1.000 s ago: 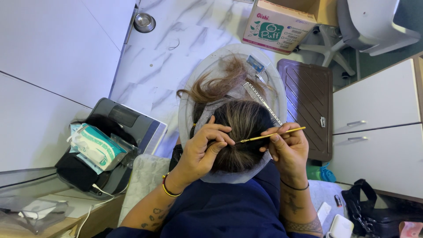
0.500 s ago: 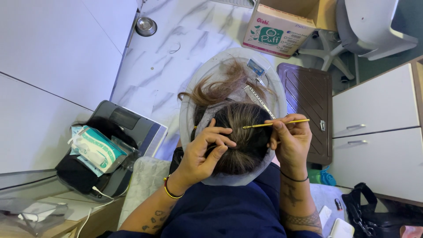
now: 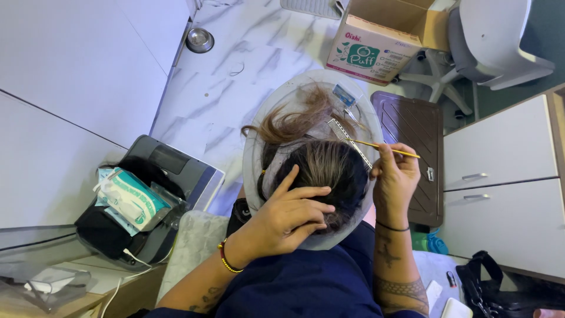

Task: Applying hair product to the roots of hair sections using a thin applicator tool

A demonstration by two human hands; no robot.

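Starting at the left edge of the head view, a white worktop (image 3: 65, 118) fills the upper corner, and below it a dark bag (image 3: 112, 235) sits against a grey machine (image 3: 176, 171) and carries a clear packet of white and green material (image 3: 130, 199). On the marble floor (image 3: 223, 94) above these items lies a small metal bowl (image 3: 200, 39). At centre, a wig of dark and brown hair (image 3: 321, 171) rests on a round translucent stand (image 3: 259, 141), with a lighter brown lock (image 3: 294, 121) swept upward over the rim. The left hand (image 3: 288, 215) lies flat on the dark hair, fingers spread and pressing the strands down, with the index finger raised toward the parting; it clamps nothing between its fingers. A red and yellow bracelet (image 3: 225, 257) circles the left wrist. A silver comb (image 3: 348, 141) lies across the top of the hair, just beside the right hand. The right hand (image 3: 395, 179) is closed on a thin yellow needle tool (image 3: 391, 149), pinched between thumb and fingertips, with its tip at the hair edge near the comb. Behind the stand sits a cardboard box (image 3: 376, 44). Further right, a brown plastic lid (image 3: 415, 147) lies on the floor, followed by a white cabinet with drawers (image 3: 500, 176) and a grey chair (image 3: 488, 41).
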